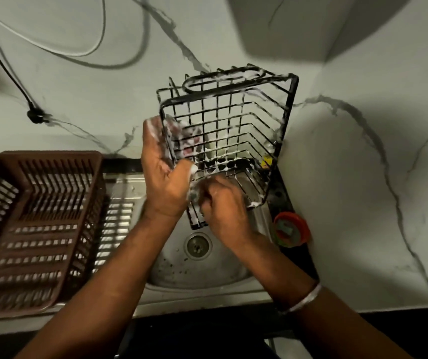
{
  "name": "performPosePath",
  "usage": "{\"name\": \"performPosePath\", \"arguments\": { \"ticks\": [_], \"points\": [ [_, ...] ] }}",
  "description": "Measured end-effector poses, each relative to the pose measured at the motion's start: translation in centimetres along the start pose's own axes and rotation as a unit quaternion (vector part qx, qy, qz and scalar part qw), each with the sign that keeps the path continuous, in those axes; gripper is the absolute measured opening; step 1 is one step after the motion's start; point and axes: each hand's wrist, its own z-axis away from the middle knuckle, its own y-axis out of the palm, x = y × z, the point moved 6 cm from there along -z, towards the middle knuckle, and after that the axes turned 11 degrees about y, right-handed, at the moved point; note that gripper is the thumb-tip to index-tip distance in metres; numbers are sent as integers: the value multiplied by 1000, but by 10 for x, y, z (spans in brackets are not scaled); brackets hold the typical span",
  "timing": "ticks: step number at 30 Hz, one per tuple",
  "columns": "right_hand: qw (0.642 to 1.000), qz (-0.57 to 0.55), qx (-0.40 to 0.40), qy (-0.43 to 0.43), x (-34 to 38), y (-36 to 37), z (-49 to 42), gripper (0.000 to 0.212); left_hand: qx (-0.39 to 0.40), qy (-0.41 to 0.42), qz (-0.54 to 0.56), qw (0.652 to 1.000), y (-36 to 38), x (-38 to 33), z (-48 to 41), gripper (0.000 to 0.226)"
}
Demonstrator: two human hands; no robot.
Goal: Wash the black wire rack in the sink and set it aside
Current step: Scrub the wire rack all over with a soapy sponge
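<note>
I see the left hand [163,164] raised over the sink [194,288], its fingers [153,128] wrapped round the left edge of the black wire rack [228,125] and gripping it, thumb pressed to the near side. The rack hangs tilted above the basin, streaked with white foam, its open top turned toward me. The right hand [223,208] sits at the rack's lower edge, at 6 o'clock from its middle, fingers curled tight against the wires; foam hides whether they pinch a scrub pad or the wire itself, so I cannot tell. A bracelet [306,299] circles that wrist. Below the hands lies the drain [197,246]. At 9 o'clock from the sink a brown plastic drainer [39,216] sits on the tabletop; at 3 o'clock an orange-lidded tub [290,229] stands just beside the marbled wall [363,177]. The rack's far right corner nearly meets that wall.
</note>
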Motion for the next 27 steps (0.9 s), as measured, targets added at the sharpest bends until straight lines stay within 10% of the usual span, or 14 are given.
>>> {"name": "performPosePath", "arguments": {
  "ticks": [4, 27],
  "points": [
    [985, 171, 2, -9, -13, -8, -8, 28, 1, -11, -12, 1000, -2, 5, 11, 42],
    [967, 240, 61, 55, -22, -15, -2, 37, 18, 4, -112, 994, -10, 10, 2, 29]
  ]
}}
